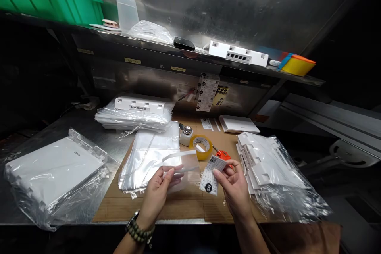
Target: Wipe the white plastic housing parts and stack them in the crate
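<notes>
My left hand (159, 192) pinches a small clear plastic bag (181, 166) by its lower edge, holding it up above the brown cardboard mat (184, 206). My right hand (235, 184) pinches a white label card (212, 174) printed with a QR code and a black round mark. The card sits right beside the bag's right side. A bead bracelet circles my left wrist.
A stack of clear bags (149, 154), a tape roll (201, 146), orange scissors (222, 154) and a small dispenser bottle (186, 135) lie behind my hands. Bagged white plastic housings sit at left (53, 170), right (268, 166) and rear (137, 113). A shelf above holds a squeeze bottle (126, 6).
</notes>
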A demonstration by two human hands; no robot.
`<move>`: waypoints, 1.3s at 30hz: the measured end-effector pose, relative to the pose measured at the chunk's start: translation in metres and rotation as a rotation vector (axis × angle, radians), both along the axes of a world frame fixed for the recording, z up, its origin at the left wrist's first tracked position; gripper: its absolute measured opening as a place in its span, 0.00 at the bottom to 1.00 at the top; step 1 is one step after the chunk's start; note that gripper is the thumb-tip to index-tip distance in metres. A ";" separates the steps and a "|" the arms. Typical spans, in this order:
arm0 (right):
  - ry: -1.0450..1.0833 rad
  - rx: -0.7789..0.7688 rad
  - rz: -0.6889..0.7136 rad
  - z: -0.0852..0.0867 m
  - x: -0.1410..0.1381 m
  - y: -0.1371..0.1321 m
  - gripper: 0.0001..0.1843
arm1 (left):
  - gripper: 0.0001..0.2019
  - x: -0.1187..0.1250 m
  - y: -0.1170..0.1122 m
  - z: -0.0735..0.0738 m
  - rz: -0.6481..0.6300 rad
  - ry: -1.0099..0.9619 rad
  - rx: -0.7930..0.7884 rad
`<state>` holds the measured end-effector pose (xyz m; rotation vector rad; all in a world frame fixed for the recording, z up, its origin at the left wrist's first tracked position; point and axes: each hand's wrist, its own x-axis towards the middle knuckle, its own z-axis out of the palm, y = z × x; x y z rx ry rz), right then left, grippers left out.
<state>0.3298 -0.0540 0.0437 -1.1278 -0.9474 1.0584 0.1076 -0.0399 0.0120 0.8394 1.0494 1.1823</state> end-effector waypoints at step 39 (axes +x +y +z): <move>-1.320 0.211 0.710 0.054 -0.020 0.044 0.09 | 0.21 -0.019 -0.006 0.001 -0.289 0.442 0.255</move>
